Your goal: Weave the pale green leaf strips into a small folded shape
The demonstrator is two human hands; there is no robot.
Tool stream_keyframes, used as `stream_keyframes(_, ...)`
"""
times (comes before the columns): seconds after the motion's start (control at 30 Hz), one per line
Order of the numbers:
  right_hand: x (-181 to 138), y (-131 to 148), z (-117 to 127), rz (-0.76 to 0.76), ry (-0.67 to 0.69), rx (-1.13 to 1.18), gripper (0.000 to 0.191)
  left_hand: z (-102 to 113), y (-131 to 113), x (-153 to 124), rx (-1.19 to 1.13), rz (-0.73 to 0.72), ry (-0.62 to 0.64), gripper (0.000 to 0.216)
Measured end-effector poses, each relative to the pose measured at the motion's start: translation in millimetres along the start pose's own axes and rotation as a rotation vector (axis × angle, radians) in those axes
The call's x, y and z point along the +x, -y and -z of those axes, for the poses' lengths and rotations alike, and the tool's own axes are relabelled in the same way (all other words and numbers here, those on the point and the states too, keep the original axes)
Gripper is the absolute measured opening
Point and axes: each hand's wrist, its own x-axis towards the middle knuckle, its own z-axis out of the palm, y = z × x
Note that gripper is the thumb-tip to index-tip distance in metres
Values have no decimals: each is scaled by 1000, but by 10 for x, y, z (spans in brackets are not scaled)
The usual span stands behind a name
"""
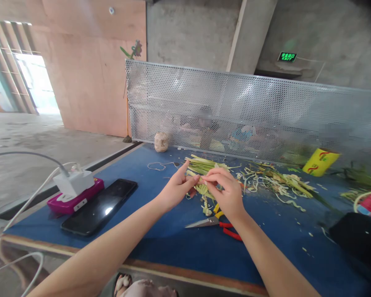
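Note:
My left hand (177, 189) and my right hand (226, 190) meet over the blue table (160, 243), fingertips pinched together on a thin pale green leaf strip (200, 178). A pile of green and yellow leaf strips (204, 166) lies just behind the hands. Red-handled scissors (214, 225) lie on the table below my right wrist, blades pointing left.
A black phone (100, 206) and a white charger on a pink box (76, 192) sit at the left. Leaf scraps (278, 183) spread to the right, near a yellow cup (320, 162) and a black object (357, 237). A perforated metal screen (250, 111) backs the table, with a pale roll (161, 141) at its foot.

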Motion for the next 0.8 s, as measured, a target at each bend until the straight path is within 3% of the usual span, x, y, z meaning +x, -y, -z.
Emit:
stream_keyframes(0.17, -12, 26, 42, 207, 187, -120, 29, 29, 41, 50, -159, 51, -38, 79)
stream_keyframes(0.27, -3, 25, 59, 243, 278, -83, 30, 53, 52, 73, -162, 62, -72, 78)
stream_keyframes(0.37, -14, 0, 43, 202, 274, -16, 29, 58, 43, 64, -100, 70, -89, 78)
stream_keyframes(0.57, -3, 7, 10, -86, 191, 92, 18, 56, 21, 41, 109, 46, -93, 75)
stream_keyframes(0.8, 25, -13, 29, -104, 309, 108, 15, 61, 19, 40, 247, 13, -49, 74)
